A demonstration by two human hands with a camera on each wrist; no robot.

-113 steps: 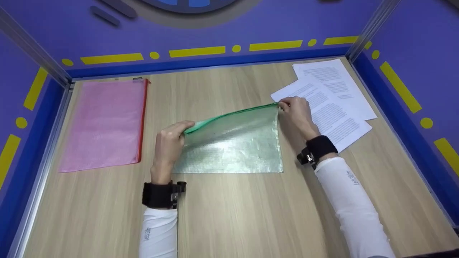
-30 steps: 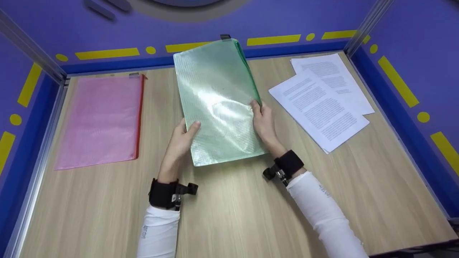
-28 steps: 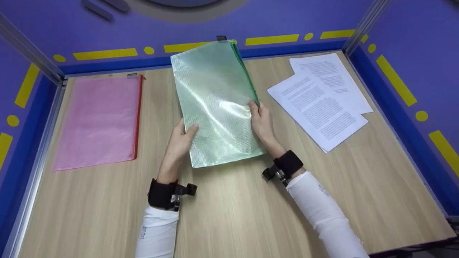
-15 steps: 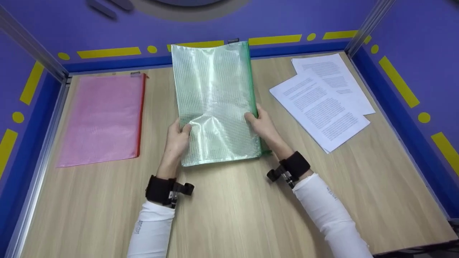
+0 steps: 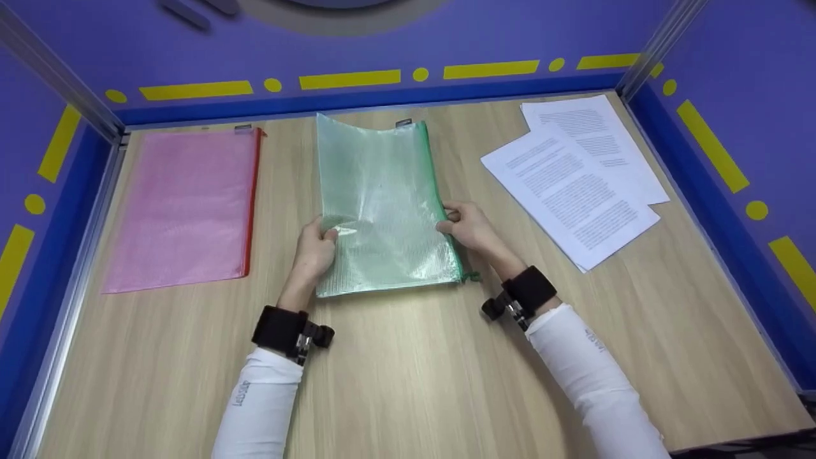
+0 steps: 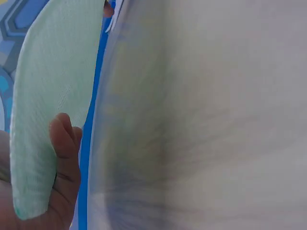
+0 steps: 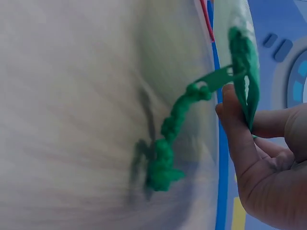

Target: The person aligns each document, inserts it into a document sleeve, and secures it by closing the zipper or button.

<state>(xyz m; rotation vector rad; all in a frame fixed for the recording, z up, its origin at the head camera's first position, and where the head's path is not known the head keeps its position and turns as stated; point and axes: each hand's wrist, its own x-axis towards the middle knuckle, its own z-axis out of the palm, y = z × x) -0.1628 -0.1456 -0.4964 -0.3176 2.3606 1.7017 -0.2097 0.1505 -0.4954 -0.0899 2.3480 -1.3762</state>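
A translucent green zipper pouch is held between both hands in the head view, its far end bowed upward. My left hand grips its left edge, thumb on the upper face. The left wrist view shows the pouch running between thumb and fingers. At the right edge, my right hand pinches the green zipper side. In the right wrist view, that edge lies between the thumb and fingers of the right hand, and a knotted green pull cord hangs from the zipper.
A pink pouch with a red zipper lies flat at the left of the wooden table. Overlapping printed sheets lie at the right. Purple walls border the back and sides.
Earlier, both hands held the green pouch crosswise by its zipper edge. It was then turned upright and raised with the zipper at right, and has now come down nearer the table.
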